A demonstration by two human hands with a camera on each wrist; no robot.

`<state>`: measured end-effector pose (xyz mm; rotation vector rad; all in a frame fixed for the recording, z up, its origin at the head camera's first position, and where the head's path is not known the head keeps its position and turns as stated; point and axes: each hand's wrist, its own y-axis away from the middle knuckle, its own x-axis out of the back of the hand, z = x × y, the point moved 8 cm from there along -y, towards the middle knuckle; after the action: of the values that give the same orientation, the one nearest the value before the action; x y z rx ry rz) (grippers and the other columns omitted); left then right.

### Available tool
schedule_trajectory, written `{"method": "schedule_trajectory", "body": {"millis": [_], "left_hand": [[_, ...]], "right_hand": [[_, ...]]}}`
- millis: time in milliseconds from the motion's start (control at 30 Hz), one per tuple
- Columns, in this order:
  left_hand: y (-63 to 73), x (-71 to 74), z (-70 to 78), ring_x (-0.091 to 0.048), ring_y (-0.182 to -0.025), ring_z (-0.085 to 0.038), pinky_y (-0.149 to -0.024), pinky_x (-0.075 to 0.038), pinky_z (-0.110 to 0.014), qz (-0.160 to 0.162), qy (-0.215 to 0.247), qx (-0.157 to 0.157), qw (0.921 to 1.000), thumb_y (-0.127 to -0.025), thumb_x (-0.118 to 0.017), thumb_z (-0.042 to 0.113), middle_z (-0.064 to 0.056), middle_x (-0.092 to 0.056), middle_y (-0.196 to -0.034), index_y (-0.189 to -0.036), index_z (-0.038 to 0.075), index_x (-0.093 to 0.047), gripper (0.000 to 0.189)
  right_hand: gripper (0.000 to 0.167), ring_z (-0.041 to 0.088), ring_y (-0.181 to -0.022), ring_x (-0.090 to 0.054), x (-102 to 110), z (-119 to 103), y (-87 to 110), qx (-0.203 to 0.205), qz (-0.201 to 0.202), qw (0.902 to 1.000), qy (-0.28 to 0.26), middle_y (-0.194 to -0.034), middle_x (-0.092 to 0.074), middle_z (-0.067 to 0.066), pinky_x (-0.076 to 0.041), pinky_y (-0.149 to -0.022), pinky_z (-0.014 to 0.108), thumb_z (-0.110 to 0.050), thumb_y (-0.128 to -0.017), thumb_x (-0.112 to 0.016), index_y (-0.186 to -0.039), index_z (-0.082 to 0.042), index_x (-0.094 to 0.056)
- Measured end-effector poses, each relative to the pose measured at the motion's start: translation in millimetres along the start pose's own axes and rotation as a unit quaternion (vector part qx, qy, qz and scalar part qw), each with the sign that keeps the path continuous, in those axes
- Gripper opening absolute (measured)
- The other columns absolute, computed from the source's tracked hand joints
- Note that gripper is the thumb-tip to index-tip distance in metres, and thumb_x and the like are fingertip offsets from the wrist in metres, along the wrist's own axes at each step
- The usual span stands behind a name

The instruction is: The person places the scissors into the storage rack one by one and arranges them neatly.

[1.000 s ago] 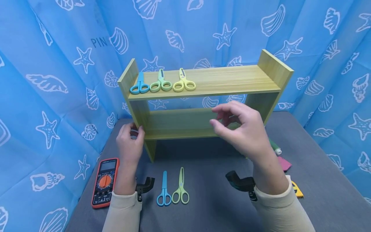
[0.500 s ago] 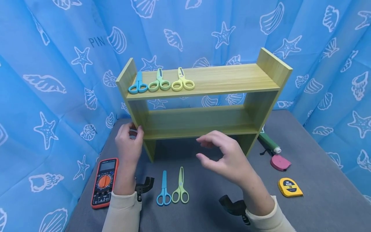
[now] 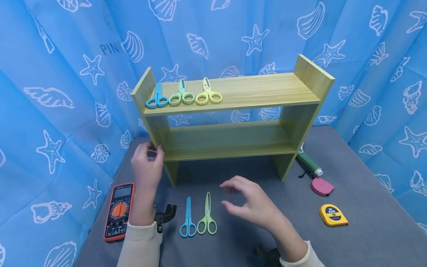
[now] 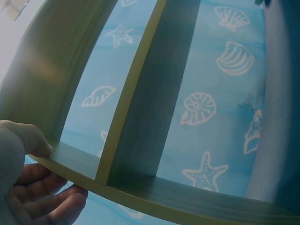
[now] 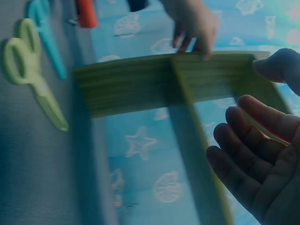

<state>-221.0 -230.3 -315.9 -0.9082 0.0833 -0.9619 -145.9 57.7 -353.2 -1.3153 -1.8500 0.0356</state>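
My left hand (image 3: pixel 146 163) grips the left side panel of a two-tier wooden shelf (image 3: pixel 260 91); in the left wrist view its thumb (image 4: pixel 35 140) lies on the inner face, fingers outside. On the grey table before the shelf lie blue scissors (image 3: pixel 188 218) and light green scissors (image 3: pixel 207 215), side by side, blades pointing away. Just right of the green pair hovers my right hand (image 3: pixel 250 200), thumb and fingers apart, holding nothing. Three scissors line the top tier's left part: blue (image 3: pixel 157 97), green (image 3: pixel 181 94) and yellow (image 3: pixel 208 94).
A red-cased multimeter (image 3: pixel 119 211) lies left of my left forearm. To the right are a yellow tape measure (image 3: pixel 333 215), a pink tape measure (image 3: pixel 321 186) and a green tube (image 3: pixel 310 164). A blue shell-print curtain (image 3: pixel 213 37) hangs behind the shelf.
My right hand has come down and leftward from in front of the shelf to beside the green scissors on the table. My left hand keeps its grip on the side panel.
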Motion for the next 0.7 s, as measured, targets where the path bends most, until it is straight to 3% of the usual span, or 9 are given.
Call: {"method": "schedule_trajectory", "body": {"millis": [167, 367, 500, 700], "left_hand": [[0.2, -0.5, -0.7, -0.063, -0.087, -0.022, -0.07, -0.052, -0.032, 0.0, 0.003, 0.0, 1.0, -0.098, -0.067, 0.01, -0.015, -0.065, -0.102, -0.109, -0.004, -0.067, 0.017], [0.5, -1.2, -0.7, -0.063, -0.086, -0.021, -0.069, -0.047, -0.017, -0.002, 0.001, -0.001, 1.0, -0.098, -0.066, 0.01, -0.015, -0.065, -0.102, -0.109, -0.004, -0.067, 0.018], [0.3, -1.0, -0.1, -0.063, -0.086, -0.023, -0.07, -0.046, -0.015, -0.001, 0.006, -0.001, 1.0, -0.098, -0.066, 0.01, -0.015, -0.065, -0.102, -0.108, -0.004, -0.067, 0.017], [0.2, -0.8, -0.5, -0.063, -0.086, -0.023, -0.07, -0.048, -0.022, 0.001, 0.008, -0.001, 1.0, -0.098, -0.066, 0.008, -0.016, -0.065, -0.102, -0.108, -0.005, -0.067, 0.016]], "right_hand": [[0.036, 0.006, -0.092, -0.061, -25, 18, 9.1, -0.015, -0.043, 0.999, 0.0, -0.104, -0.064, -0.014, -0.056, -0.08, 0.03, -0.017, -0.085, -0.083, -0.119, -0.017, -0.069], [0.032, 0.017, -0.091, -0.064, -53, 35, 16.8, -0.042, -0.086, 0.9954, -0.001, -0.102, -0.066, -0.005, -0.056, -0.079, 0.035, -0.017, -0.088, -0.08, -0.118, -0.013, -0.069], [0.03, 0.016, -0.089, -0.063, -73, 43, 19.0, -0.071, -0.126, 0.9894, 0.015, -0.102, -0.068, 0.001, -0.055, -0.078, 0.032, -0.019, -0.09, -0.078, -0.116, -0.008, -0.071], [0.03, 0.009, -0.084, -0.061, -101, 55, 19.7, -0.111, -0.177, 0.9775, 0.032, -0.096, -0.067, -0.002, -0.053, -0.075, 0.03, -0.022, -0.089, -0.077, -0.113, -0.004, -0.074]]}}
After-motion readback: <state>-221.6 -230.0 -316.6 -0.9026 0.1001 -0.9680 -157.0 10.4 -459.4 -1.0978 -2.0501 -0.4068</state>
